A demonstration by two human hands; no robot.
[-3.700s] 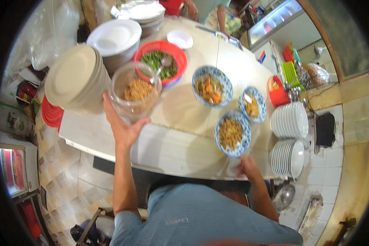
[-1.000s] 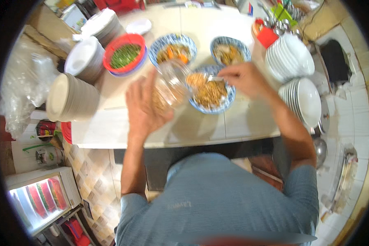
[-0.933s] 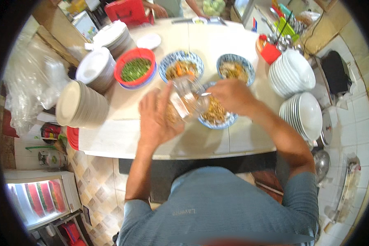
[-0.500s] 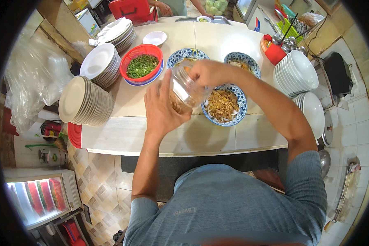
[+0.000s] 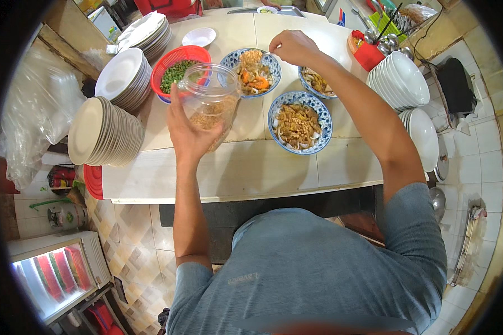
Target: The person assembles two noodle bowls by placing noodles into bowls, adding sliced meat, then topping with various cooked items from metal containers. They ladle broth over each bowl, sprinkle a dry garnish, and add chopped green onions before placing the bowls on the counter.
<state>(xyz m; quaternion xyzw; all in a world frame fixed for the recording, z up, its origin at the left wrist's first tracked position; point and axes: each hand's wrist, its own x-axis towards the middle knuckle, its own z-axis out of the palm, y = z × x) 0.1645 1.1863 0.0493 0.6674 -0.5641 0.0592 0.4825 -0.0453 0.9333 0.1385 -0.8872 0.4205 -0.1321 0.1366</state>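
Observation:
My left hand (image 5: 189, 134) is closed round a clear plastic jar (image 5: 212, 84), tilted, with crushed peanuts or similar brown crumbs (image 5: 215, 111) inside. My right hand (image 5: 296, 47) pinches a spoon whose bowl carries a heap of the same crumbs (image 5: 252, 57); little of the spoon itself shows. It hangs over a blue-and-white bowl (image 5: 276, 78) with noodles and orange pieces. Nearest me stands another patterned bowl (image 5: 328, 131), its noodles topped with brown meat and crumbs. My right forearm partly hides a third such bowl (image 5: 318, 84).
A red basket (image 5: 156, 70) of chopped green herbs stands behind the jar, near a small white dish (image 5: 199, 37). Plate stacks (image 5: 109, 134) line the counter's left side; white bowls (image 5: 399, 84) are stacked at right beside a red utensil holder (image 5: 369, 57). Someone's hand shows at the far edge.
My right hand has come out of the jar and reached away to the far-left bowl with a loaded spoon. My left hand has moved the jar left.

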